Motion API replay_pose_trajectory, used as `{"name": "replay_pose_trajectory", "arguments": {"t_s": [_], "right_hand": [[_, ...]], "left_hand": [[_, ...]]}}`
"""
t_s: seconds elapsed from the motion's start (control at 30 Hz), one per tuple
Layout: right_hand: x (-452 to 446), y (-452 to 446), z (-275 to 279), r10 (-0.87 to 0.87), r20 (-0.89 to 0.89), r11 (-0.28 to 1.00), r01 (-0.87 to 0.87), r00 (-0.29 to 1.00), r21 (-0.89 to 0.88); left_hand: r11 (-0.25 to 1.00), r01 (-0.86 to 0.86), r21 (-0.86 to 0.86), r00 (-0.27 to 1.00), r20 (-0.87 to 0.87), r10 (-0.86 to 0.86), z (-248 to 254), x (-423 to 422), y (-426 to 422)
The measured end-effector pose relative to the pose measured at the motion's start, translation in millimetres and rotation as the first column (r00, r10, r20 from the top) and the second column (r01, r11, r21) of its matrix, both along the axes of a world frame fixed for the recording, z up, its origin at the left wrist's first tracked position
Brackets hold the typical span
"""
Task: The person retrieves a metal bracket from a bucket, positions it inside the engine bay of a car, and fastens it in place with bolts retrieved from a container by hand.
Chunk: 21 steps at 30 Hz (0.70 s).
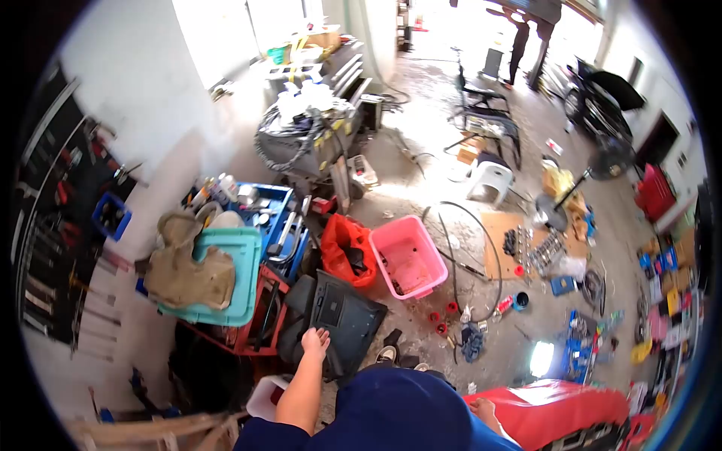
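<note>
Near black panel, left hand outstretched

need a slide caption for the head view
Left hand outstretched near a black panel, with a red bag and pink tub on a cluttered workshop floor.

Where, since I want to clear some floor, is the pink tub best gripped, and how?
I'd grip the pink tub by its rim, from above at the near and right sides: its top faces up, open, and the red bag crowds its left.
</note>
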State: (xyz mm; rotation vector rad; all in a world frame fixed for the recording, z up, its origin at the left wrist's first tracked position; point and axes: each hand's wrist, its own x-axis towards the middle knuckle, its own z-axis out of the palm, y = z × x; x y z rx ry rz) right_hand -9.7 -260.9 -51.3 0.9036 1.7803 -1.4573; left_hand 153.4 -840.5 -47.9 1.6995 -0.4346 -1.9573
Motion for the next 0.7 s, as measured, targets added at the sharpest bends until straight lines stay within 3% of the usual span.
{"name": "replay_pose_trajectory", "arguments": {"t_s": [0.1,0.17,0.23,0.3,0.37,0.57,0.7], "right_hand": [[-51.8,-1.4,-8.6,0.060,0.013,0.998,-0.060,0.998,0.003],[-75.9,-8.1,-5.5,0.224,-0.063,0.975,-0.224,0.972,0.011],[-92.8,-16.6,0.4,0.408,-0.118,0.912,-0.398,0.905,0.101],[-112.1,-16.3,-2.4,0.357,0.049,0.934,-0.358,0.933,0.003],[-116.8,-24.1,0.4,0.270,0.092,0.961,-0.274,0.958,0.033],[-149.4,-28.0,-19.2,0.479,0.147,0.872,-0.488,0.865,0.033],[-162.6,-50.4,-6.1,0.512,0.105,0.852,-0.520,0.853,0.064]], "left_hand": [[0.984,-0.124,0.126,0.980,0.174,0.101,-36.8,83.7,44.2],[0.855,-0.431,0.288,0.895,0.261,0.363,-46.2,132.1,81.5],[0.726,-0.540,0.426,0.832,0.399,0.385,-65.9,174.5,108.1],[0.700,-0.591,0.402,0.800,0.409,0.440,-57.9,181.2,130.9],[0.634,-0.672,0.382,0.740,0.379,0.556,-44.3,182.8,155.8],[0.676,-0.653,0.341,0.756,0.247,0.606,-30.2,159.1,181.4],[0.707,-0.614,0.351,0.788,0.217,0.576,-18.3,152.3,191.9]]}}
